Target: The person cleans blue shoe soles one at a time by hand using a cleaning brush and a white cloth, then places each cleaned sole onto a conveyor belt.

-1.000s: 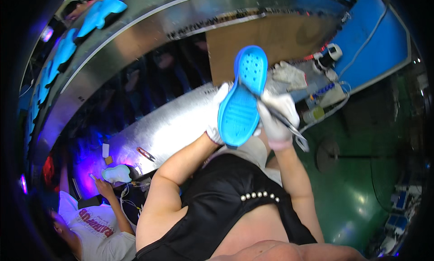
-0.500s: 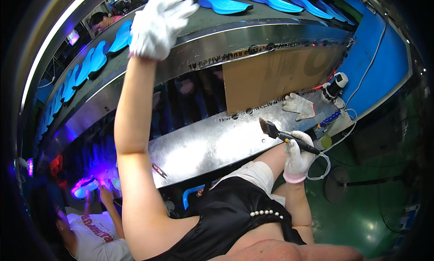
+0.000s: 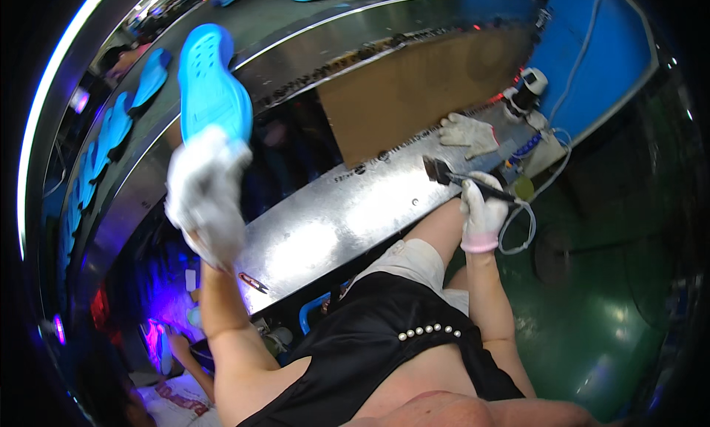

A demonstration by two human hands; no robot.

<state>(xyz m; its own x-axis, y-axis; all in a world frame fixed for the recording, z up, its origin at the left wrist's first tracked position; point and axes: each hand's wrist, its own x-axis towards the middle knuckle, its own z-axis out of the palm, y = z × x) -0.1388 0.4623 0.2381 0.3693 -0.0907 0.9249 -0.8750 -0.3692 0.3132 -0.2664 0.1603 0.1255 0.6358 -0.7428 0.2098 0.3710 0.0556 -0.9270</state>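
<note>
My left hand, in a white glove, is raised and holds a bright blue shoe sole by its lower end, the sole standing upright above the glove. My right hand, also gloved in white, grips the handle of a dark brush whose bristles point left over the shiny metal bench. The two hands are well apart.
A spare white glove lies on the bench by a brown board. More blue soles ride the conveyor behind. A blue panel and cables stand right. Another person works at lower left under purple light.
A second ago both hands held the sole and brushed it. The left hand then reached up empty to the conveyor and now comes down with a blue sole; the right hand stays low with the brush.
</note>
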